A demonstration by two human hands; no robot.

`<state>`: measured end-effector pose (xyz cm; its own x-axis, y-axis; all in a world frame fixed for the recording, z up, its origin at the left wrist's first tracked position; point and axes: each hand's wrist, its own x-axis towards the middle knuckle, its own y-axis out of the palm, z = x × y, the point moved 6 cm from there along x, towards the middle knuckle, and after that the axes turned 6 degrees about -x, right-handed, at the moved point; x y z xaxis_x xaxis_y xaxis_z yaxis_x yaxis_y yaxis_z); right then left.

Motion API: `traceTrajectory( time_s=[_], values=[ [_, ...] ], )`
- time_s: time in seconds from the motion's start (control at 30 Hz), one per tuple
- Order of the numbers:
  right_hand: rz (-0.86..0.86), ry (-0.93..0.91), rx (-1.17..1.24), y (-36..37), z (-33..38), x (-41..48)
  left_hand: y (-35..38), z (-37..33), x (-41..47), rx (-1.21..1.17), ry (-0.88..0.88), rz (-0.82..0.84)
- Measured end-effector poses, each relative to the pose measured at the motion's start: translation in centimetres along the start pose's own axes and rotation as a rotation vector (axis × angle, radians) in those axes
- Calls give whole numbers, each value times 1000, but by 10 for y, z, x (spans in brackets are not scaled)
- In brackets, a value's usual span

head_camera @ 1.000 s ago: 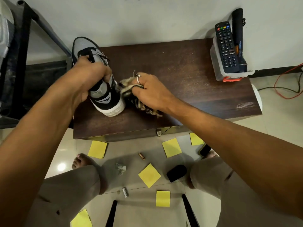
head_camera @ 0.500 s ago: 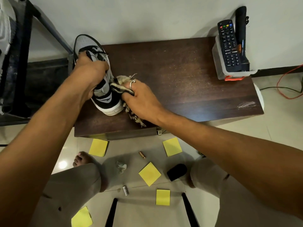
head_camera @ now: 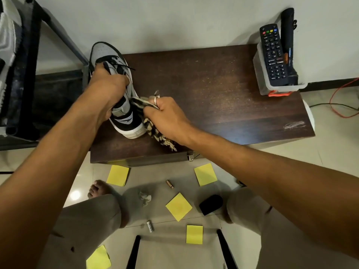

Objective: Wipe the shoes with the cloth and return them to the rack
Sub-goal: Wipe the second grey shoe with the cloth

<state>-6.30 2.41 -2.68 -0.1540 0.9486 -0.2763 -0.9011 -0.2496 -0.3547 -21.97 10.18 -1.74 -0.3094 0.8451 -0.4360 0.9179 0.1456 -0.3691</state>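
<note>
On the dark wood-grain table [head_camera: 213, 90], my left hand [head_camera: 107, 88] gripped the shoe [head_camera: 126, 121] from above, fingers curled over its laced tongue, heel toward me. My right hand [head_camera: 167, 117], knuckles up, clutched the cloth [head_camera: 155, 132] against the shoe's right side. The white heel mark was unreadable. Shoe: grey and black, white ribbed sole. Cloth: striped, fringed.

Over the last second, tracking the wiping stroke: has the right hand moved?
Yes. The right hand, gripping the cloth, slid left toward the shoe, judged against the table latch.
</note>
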Motion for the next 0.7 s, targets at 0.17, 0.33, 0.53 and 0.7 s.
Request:
traceTrajectory(
  time_s=[0.17,0.33,0.53,0.7],
  values=[
    [13,-2,20,-4,-6,2,-1,-4,-4,22,1,4],
    [-66,-57,-11,-3,5,12,-2,-1,-5,16,-11,12],
    [135,-81,-216,3,8,9,-9,-3,-7,75,25,-19],
    [203,-66,-278,-9,3,7,-10,-8,-14,30,5,40]
  ],
)
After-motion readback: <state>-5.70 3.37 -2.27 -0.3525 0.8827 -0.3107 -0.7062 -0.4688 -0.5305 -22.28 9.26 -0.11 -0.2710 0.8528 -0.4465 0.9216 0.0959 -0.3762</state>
